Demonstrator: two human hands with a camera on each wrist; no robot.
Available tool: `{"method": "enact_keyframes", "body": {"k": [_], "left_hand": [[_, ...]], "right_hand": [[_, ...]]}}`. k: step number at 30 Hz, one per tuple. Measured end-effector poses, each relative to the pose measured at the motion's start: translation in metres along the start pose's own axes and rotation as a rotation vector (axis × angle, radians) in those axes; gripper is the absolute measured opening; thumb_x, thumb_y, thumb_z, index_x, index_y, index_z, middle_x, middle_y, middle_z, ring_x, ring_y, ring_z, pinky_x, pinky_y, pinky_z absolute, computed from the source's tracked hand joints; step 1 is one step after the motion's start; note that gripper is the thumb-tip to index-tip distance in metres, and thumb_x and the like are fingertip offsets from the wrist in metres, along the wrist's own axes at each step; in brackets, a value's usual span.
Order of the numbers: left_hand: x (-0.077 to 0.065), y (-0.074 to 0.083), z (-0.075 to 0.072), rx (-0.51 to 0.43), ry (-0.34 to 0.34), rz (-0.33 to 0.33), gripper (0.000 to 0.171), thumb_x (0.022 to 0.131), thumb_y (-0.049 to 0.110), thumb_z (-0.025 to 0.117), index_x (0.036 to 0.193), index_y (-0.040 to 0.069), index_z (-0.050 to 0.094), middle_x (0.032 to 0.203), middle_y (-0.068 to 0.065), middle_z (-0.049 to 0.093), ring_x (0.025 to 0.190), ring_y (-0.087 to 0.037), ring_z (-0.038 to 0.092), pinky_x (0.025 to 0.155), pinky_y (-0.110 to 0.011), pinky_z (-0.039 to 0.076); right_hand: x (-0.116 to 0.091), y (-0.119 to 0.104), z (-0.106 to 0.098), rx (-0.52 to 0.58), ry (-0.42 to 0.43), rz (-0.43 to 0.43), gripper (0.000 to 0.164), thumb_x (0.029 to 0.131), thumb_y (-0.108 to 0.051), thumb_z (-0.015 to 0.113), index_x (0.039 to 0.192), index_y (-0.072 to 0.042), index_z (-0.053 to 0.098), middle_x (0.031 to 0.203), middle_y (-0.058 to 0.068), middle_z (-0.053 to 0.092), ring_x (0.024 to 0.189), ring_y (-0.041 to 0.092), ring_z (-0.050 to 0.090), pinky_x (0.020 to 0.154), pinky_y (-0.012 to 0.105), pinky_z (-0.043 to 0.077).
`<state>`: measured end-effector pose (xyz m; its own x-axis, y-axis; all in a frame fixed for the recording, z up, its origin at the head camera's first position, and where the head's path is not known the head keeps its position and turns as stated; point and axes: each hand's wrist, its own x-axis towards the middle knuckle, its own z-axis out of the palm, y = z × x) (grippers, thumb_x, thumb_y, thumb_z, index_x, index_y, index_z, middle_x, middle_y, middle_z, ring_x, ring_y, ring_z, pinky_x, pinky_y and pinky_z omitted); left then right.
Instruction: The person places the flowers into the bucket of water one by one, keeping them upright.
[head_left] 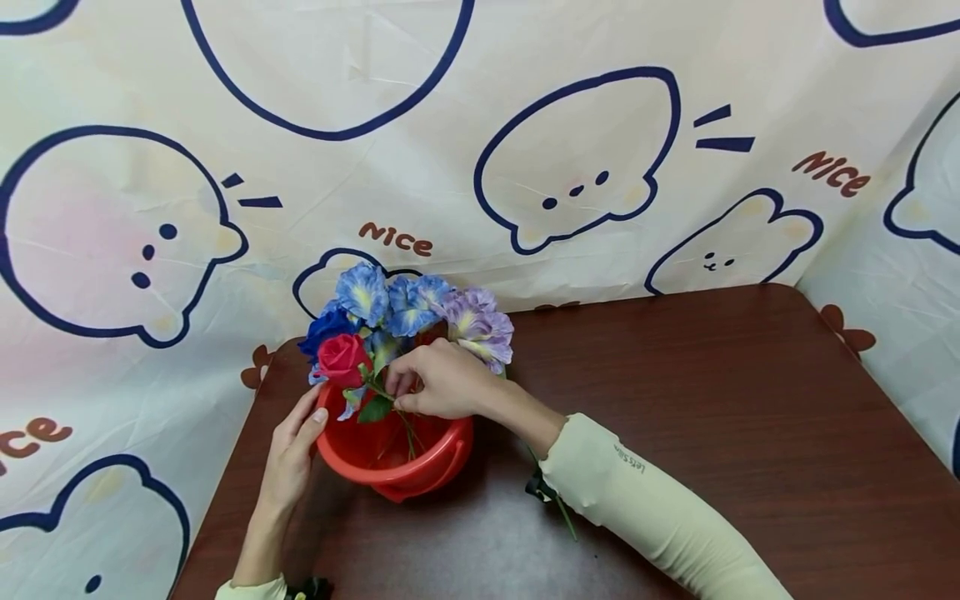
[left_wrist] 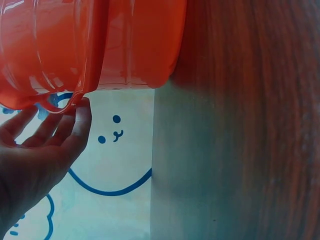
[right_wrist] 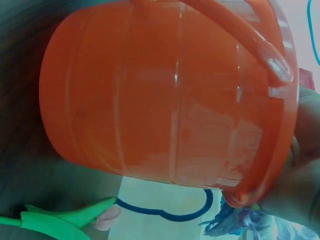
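Note:
A red plastic bucket (head_left: pixel 393 479) stands on the table, holding several artificial flowers. My left hand (head_left: pixel 292 450) grips its left rim, thumb on top; in the left wrist view the fingers (left_wrist: pixel 75 125) touch the rim beside the handle's end. Over the bucket's opening, my right hand (head_left: pixel 442 379) pinches the green stem of a red rose (head_left: pixel 343 360). Light blue flowers (head_left: pixel 405 300), a dark blue flower (head_left: pixel 327 329) and a purple flower (head_left: pixel 480 327) rise behind the rose. The bucket's wall hides part of the right hand in the right wrist view.
A green stem (head_left: pixel 566 518) lies on the dark wooden table (head_left: pixel 675 400), partly under the right forearm. In the right wrist view, green leaves (right_wrist: pixel 55 222) and a pink bloom (right_wrist: pixel 107 218) show beside the bucket. A printed cloth (head_left: pixel 420 192) hangs behind the table.

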<state>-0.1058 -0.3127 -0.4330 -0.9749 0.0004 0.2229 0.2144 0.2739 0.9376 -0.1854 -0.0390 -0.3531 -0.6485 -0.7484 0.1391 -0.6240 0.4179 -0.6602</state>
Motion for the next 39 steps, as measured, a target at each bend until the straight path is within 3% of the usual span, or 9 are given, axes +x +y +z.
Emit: {"method": "enact_keyframes", "body": {"k": [7,16,18,19,21,23,30,39], "left_hand": [[-0.002,-0.001,0.0,-0.003,-0.009,-0.014,0.048,0.114,0.014,0.044,0.16,-0.001,0.045,0.131,0.021,0.068,0.106,0.003,0.074,0.085,-0.016,0.062],[0.0,0.001,0.0,-0.039,-0.008,0.02,0.047,0.115,0.015,0.04,0.159,-0.002,0.045,0.138,0.019,0.064,0.116,0.005,0.065,0.086,-0.012,0.059],[0.001,0.001,-0.001,-0.037,-0.007,0.017,0.047,0.116,0.016,0.04,0.159,-0.001,0.046,0.134,0.018,0.065,0.107,0.002,0.065,0.08,-0.011,0.059],[0.002,0.002,-0.001,-0.031,-0.009,0.019,0.047,0.116,0.016,0.04,0.16,-0.001,0.045,0.135,0.017,0.065,0.112,0.001,0.064,0.084,-0.012,0.06],[0.002,0.001,-0.002,-0.029,-0.008,0.018,0.048,0.115,0.016,0.04,0.16,-0.002,0.045,0.13,0.015,0.066,0.101,-0.002,0.064,0.077,-0.013,0.06],[0.002,0.001,-0.003,-0.028,-0.002,0.014,0.048,0.115,0.015,0.041,0.16,-0.002,0.045,0.126,0.012,0.067,0.091,-0.005,0.061,0.07,-0.015,0.058],[0.001,-0.001,-0.002,-0.018,-0.009,0.016,0.049,0.116,0.016,0.04,0.161,-0.002,0.043,0.135,0.016,0.065,0.105,-0.005,0.063,0.077,-0.015,0.061],[0.0,-0.003,-0.001,-0.005,-0.005,0.011,0.048,0.116,0.017,0.04,0.16,0.0,0.045,0.129,0.013,0.067,0.089,-0.006,0.062,0.067,-0.017,0.059]], "right_hand": [[-0.02,-0.004,-0.01,0.011,0.048,0.069,0.014,0.099,-0.023,0.079,0.112,-0.021,0.081,0.107,-0.009,0.081,0.097,0.002,0.072,0.08,0.017,0.058],[-0.095,0.005,-0.058,0.227,0.302,0.11,0.021,0.096,-0.018,0.083,0.116,-0.019,0.081,0.11,-0.003,0.081,0.096,0.008,0.074,0.084,0.031,0.065],[-0.109,0.011,-0.065,0.249,0.345,0.129,0.022,0.095,-0.017,0.083,0.117,-0.017,0.08,0.11,-0.002,0.081,0.094,0.01,0.075,0.082,0.032,0.066],[-0.115,0.014,-0.067,0.253,0.362,0.143,0.022,0.095,-0.016,0.083,0.117,-0.016,0.08,0.109,-0.001,0.081,0.094,0.011,0.075,0.082,0.032,0.066],[-0.124,0.023,-0.069,0.247,0.381,0.186,0.022,0.095,-0.016,0.083,0.117,-0.017,0.08,0.107,-0.002,0.08,0.094,0.012,0.075,0.08,0.031,0.065],[-0.13,0.032,-0.068,0.241,0.381,0.231,0.022,0.096,-0.017,0.082,0.118,-0.018,0.079,0.104,-0.004,0.08,0.092,0.013,0.074,0.076,0.03,0.062],[-0.136,0.071,-0.052,0.357,0.32,0.323,0.027,0.096,-0.017,0.081,0.122,-0.013,0.076,0.104,0.006,0.08,0.09,0.02,0.076,0.073,0.029,0.061],[-0.132,0.112,-0.028,0.463,0.218,0.388,0.04,0.096,-0.021,0.082,0.13,-0.003,0.071,0.111,0.012,0.078,0.096,0.038,0.077,0.079,0.049,0.066]]}}
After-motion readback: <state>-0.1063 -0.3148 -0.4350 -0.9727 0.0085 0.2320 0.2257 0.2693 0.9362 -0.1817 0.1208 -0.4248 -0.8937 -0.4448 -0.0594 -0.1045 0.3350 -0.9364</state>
